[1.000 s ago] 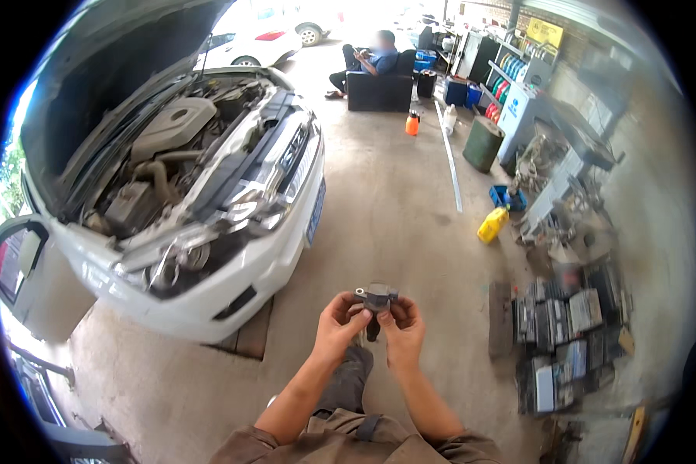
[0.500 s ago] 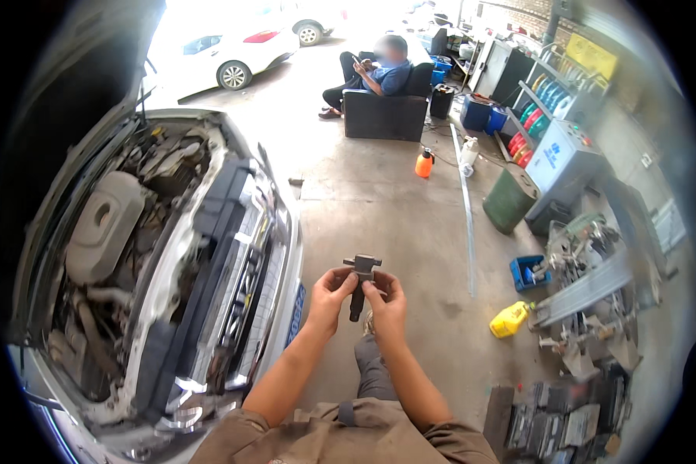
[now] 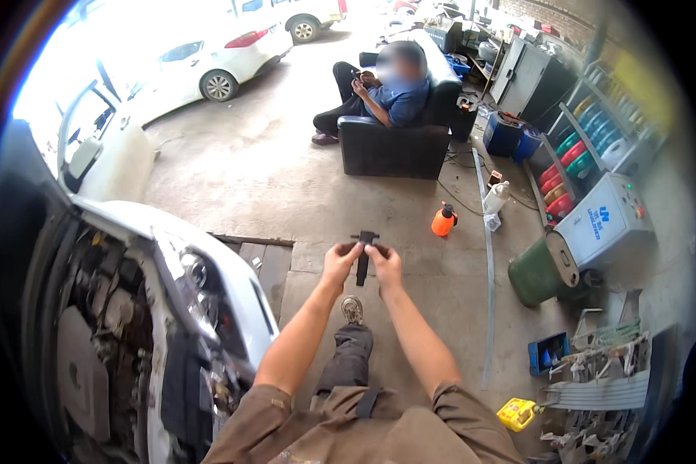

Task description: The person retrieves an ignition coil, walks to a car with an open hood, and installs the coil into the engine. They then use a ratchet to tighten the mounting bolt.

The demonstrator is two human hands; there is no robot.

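Note:
A black ignition coil (image 3: 362, 269), with a wide head on top and a narrower stem pointing down, is held out in front of me above the floor. My left hand (image 3: 339, 264) pinches it from the left side just under the head. From the other side, the thumb and fingers of my right hand (image 3: 387, 267) close on it at the same height. Both arms are stretched forward, and the coil's lower end hangs free between the hands. Below them one of my shoes (image 3: 352, 310) shows on the concrete.
At left stands a white car (image 3: 243, 298) with its hood up and engine cover (image 3: 81, 375) exposed. Ahead, a person in blue sits on a black sofa (image 3: 394, 147). An orange spray bottle (image 3: 444, 221), green drum (image 3: 540, 271), yellow jug (image 3: 516, 414) and metal parts lie to the right.
I have moved forward along the car; the sofa and spray bottle look nearer, and the engine bay has slid down and left. Both hands still hold the coil, now farther out.

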